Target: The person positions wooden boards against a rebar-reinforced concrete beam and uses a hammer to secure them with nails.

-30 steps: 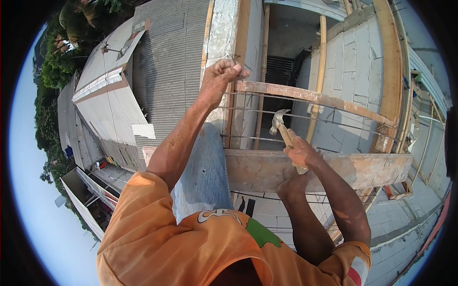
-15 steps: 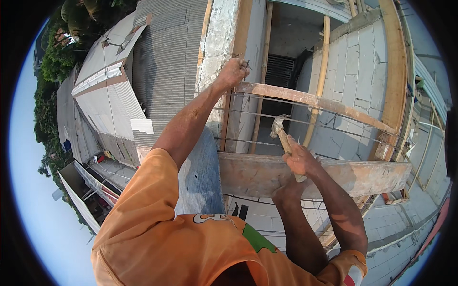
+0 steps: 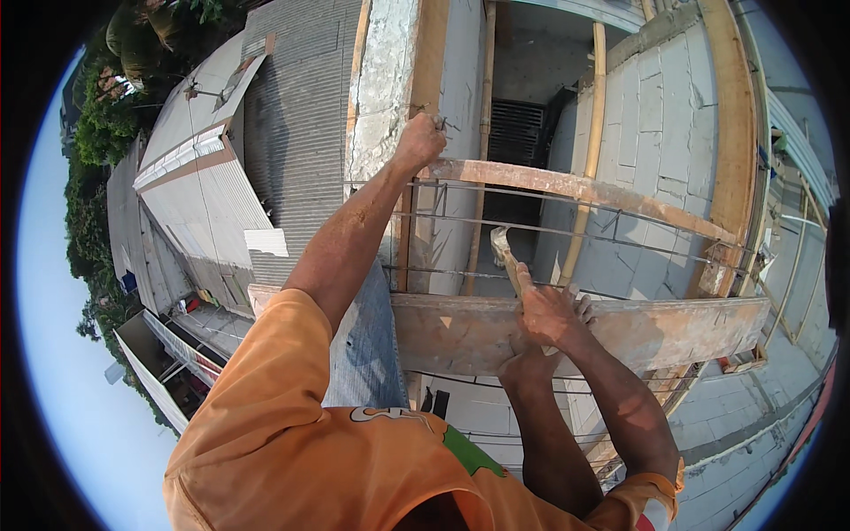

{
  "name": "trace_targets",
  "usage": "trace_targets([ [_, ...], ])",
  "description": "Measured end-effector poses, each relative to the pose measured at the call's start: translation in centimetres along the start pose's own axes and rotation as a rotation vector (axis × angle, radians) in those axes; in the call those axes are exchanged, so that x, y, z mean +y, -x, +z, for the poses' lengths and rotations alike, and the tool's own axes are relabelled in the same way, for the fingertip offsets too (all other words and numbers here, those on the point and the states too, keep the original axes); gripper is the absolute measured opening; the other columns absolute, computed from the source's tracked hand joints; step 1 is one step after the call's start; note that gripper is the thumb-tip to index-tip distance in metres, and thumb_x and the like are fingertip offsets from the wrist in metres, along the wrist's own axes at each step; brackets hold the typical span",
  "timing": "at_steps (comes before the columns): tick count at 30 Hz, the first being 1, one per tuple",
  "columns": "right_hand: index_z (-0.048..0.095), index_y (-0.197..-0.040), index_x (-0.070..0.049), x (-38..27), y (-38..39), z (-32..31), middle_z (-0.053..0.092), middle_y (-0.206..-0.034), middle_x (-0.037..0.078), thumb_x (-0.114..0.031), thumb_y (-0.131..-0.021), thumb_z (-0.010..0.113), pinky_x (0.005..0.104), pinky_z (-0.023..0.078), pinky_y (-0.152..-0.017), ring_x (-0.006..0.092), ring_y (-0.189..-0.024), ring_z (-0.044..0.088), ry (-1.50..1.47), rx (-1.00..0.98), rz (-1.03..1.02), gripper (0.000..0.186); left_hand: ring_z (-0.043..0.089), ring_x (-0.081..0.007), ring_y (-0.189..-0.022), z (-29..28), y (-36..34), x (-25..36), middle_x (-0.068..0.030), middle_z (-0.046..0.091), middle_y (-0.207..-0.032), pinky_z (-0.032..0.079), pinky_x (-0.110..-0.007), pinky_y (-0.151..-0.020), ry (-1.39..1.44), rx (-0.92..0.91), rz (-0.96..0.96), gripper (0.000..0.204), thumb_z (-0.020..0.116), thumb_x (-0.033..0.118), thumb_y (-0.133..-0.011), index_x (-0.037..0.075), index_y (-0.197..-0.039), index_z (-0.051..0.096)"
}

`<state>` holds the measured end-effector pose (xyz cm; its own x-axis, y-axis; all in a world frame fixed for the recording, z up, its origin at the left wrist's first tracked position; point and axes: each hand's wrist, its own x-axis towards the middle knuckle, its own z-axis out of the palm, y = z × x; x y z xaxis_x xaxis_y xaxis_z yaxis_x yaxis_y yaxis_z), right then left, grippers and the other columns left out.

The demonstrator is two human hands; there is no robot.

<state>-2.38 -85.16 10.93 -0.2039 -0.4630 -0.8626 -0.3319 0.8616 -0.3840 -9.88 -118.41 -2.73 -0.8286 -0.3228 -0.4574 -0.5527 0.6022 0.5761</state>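
Note:
My right hand (image 3: 551,311) is wrapped round the wooden handle of a hammer (image 3: 502,248), its head pointing up and away over the gap between the boards. Below that hand, my bare foot (image 3: 524,361) rests against a wide, stained plank (image 3: 452,332). Farther off to the left, my left hand (image 3: 422,142) is closed in a fist by the left end of a narrow wooden strip (image 3: 531,180). Thin, dark, nail-like pieces stick out beside its fingers; how they are held is partly hidden. Thin steel bars (image 3: 540,228) run crosswise between strip and plank.
A rough concrete-topped beam (image 3: 382,88) with timber siding stands far left of the opening. Bamboo poles (image 3: 595,115) cross the deep drop beyond. A grey block wall (image 3: 651,159) and long timber (image 3: 733,115) lie right; corrugated roofing (image 3: 305,115) lies lower left.
My right hand and the hammer have drawn slightly nearer to me, the hammer head shifting left, away from the steel bars. My left fist stays by the strip's end; the view has shifted a little.

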Motion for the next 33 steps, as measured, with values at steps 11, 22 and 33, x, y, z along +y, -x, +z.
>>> trace_targets([
  [11,0.022,-0.152,0.008,1.3,1.7,-0.1,0.064,-0.107,0.036,-0.023,-0.084,0.060,0.0459,0.050,-0.091,0.0467,-0.104,0.064,-0.192,0.074,-0.205,0.084,0.068,-0.0448,-0.090,0.6,-0.9,-0.3,-0.0301,0.069,-0.087,0.055,-0.049,-0.081,0.011,-0.007,-0.097,0.018,0.063,0.012,-0.082,-0.003,-0.088,0.071],
  [22,0.021,-0.153,0.007,3.2,3.4,-1.2,0.069,-0.105,0.024,-0.033,-0.091,0.053,0.0506,0.018,-0.118,0.0391,-0.120,0.057,-0.475,-0.109,-0.143,0.080,0.071,-0.0223,-0.069,1.5,-0.2,-0.1,-0.0150,0.071,-0.075,0.057,-0.037,-0.069,-0.033,0.055,-0.151,0.016,0.062,0.011,-0.092,-0.003,-0.091,0.070],
  [33,0.029,-0.155,-0.014,1.6,0.3,-0.1,0.056,-0.075,0.006,-0.020,-0.094,0.063,0.0310,0.048,-0.043,0.0146,-0.053,0.056,-1.402,-0.225,0.231,0.070,0.067,-0.0476,-0.093,1.6,0.9,0.4,-0.0323,0.068,-0.092,0.054,-0.053,-0.084,-0.093,0.108,-0.070,0.026,0.061,0.020,-0.088,-0.004,-0.090,0.071],
])
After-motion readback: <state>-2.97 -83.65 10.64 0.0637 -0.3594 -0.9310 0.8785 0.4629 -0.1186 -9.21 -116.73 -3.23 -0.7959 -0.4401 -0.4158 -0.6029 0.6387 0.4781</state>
